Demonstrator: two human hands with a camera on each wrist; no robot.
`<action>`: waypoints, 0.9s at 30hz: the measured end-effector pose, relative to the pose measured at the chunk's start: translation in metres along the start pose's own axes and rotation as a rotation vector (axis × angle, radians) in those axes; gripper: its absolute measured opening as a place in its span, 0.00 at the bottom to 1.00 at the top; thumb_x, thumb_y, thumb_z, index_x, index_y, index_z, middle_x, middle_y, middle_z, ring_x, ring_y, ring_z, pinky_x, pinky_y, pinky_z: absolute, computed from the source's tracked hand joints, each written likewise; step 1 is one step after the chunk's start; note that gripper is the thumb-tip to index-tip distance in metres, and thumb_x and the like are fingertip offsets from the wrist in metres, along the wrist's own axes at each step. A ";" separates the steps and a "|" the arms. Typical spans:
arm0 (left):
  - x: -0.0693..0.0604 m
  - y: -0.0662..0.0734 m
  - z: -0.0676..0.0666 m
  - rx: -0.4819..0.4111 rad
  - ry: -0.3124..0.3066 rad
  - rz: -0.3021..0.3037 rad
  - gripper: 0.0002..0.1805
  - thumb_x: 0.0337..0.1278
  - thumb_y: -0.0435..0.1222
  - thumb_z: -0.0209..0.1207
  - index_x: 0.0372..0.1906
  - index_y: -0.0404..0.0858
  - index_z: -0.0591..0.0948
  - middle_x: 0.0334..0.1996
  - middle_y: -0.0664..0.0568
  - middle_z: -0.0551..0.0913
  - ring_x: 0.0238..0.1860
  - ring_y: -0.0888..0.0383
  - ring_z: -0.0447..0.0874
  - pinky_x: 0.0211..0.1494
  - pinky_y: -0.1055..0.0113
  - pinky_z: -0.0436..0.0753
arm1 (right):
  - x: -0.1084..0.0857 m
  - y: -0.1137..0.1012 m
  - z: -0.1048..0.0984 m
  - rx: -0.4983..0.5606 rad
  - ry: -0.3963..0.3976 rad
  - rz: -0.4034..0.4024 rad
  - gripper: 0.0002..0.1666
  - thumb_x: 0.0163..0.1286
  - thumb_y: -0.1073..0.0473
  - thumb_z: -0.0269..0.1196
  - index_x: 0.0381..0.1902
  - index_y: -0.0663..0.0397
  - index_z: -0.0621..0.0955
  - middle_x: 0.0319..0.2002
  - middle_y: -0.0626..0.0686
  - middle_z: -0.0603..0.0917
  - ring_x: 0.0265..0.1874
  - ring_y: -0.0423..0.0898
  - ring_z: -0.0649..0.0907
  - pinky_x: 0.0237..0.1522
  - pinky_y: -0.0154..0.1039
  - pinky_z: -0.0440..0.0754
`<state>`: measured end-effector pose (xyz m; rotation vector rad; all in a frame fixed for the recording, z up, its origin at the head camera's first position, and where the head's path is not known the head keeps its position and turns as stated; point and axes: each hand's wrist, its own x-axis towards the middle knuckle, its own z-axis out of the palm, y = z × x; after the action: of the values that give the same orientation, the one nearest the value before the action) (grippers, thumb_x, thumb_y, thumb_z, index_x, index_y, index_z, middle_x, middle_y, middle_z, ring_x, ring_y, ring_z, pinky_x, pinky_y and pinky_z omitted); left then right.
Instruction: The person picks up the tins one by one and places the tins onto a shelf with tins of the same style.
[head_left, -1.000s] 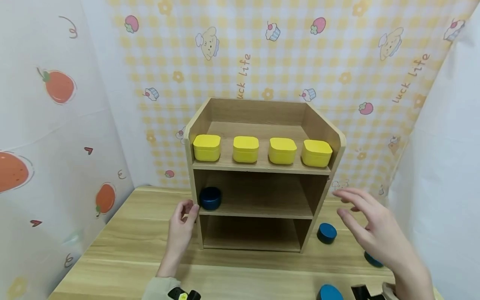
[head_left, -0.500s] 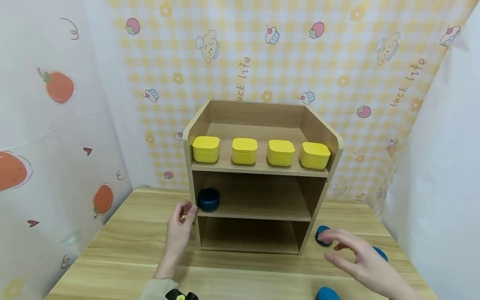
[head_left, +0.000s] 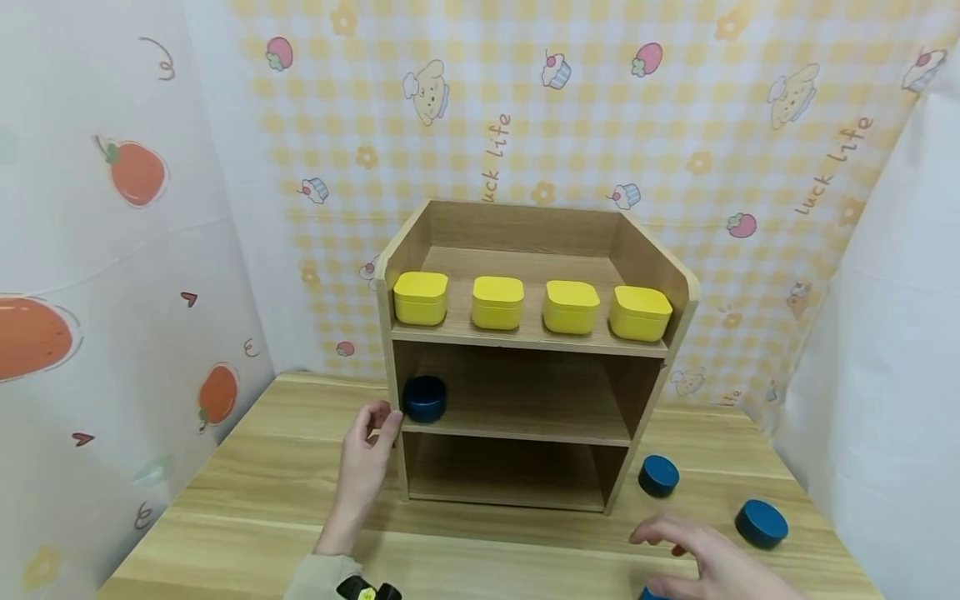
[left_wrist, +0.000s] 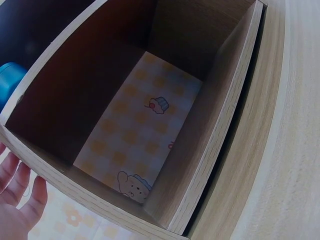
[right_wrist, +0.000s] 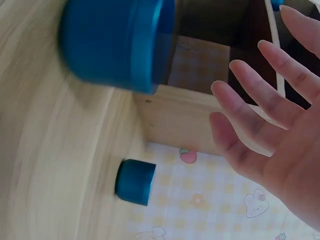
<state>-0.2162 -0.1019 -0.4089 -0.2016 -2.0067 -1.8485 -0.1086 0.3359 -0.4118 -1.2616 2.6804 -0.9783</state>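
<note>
My left hand (head_left: 369,446) rests beside the wooden shelf unit (head_left: 517,342), its fingertips touching the outer left panel. A round blue tin (head_left: 425,399) stands at the left of the middle shelf, close to those fingers. At the lower right, my right hand (head_left: 701,560) hovers with spread fingers over a round blue tin (head_left: 651,594), mostly hidden under it in the head view. The right wrist view shows that tin (right_wrist: 110,42) large and blurred, apart from the fingers (right_wrist: 252,90). Two more blue tins (head_left: 659,476) (head_left: 762,523) stand on the table to the unit's right.
Several yellow lidded boxes (head_left: 498,302) stand in a row along the unit's top shelf. The wooden table (head_left: 465,558) extends in front of the unit. A checked cloth (head_left: 570,125) hangs behind, with white cloth (head_left: 900,333) at the right side.
My right hand has moved down and toward me, from beside the shelf to above the nearest blue tin. The left hand has stayed at the panel.
</note>
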 end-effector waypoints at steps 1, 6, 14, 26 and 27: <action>-0.001 0.006 0.000 0.004 -0.004 -0.006 0.13 0.69 0.31 0.56 0.51 0.26 0.75 0.40 0.47 0.75 0.42 0.60 0.73 0.40 0.76 0.75 | -0.002 0.002 0.000 0.019 -0.015 0.003 0.24 0.67 0.60 0.66 0.59 0.44 0.74 0.54 0.44 0.79 0.50 0.39 0.79 0.38 0.36 0.80; -0.005 0.020 0.001 0.012 -0.014 -0.022 0.13 0.69 0.32 0.56 0.50 0.26 0.75 0.41 0.45 0.75 0.42 0.59 0.73 0.41 0.75 0.75 | -0.012 0.012 -0.001 0.110 -0.088 0.018 0.26 0.67 0.63 0.65 0.62 0.48 0.73 0.57 0.46 0.78 0.52 0.40 0.78 0.37 0.38 0.80; -0.005 0.020 0.000 0.014 -0.016 -0.026 0.13 0.69 0.32 0.56 0.50 0.26 0.74 0.41 0.45 0.75 0.40 0.58 0.74 0.39 0.74 0.75 | -0.028 0.028 -0.002 0.257 -0.162 0.131 0.27 0.67 0.68 0.63 0.63 0.58 0.72 0.59 0.45 0.76 0.51 0.39 0.76 0.36 0.36 0.78; -0.005 0.019 0.001 0.017 -0.012 -0.013 0.13 0.69 0.32 0.56 0.50 0.26 0.75 0.41 0.46 0.75 0.42 0.54 0.74 0.39 0.75 0.75 | -0.026 0.041 0.011 0.508 -0.309 0.298 0.24 0.72 0.63 0.58 0.64 0.62 0.70 0.55 0.44 0.77 0.48 0.35 0.75 0.41 0.34 0.76; -0.005 0.019 0.001 0.018 -0.012 -0.015 0.13 0.69 0.32 0.56 0.50 0.26 0.75 0.41 0.45 0.75 0.42 0.55 0.74 0.39 0.75 0.75 | -0.028 0.044 0.012 0.517 -0.311 0.294 0.24 0.73 0.63 0.58 0.64 0.62 0.70 0.55 0.45 0.77 0.48 0.36 0.76 0.41 0.34 0.77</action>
<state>-0.2044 -0.0983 -0.3931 -0.1937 -2.0375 -1.8412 -0.1170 0.3699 -0.4522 -0.8087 2.1038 -1.2023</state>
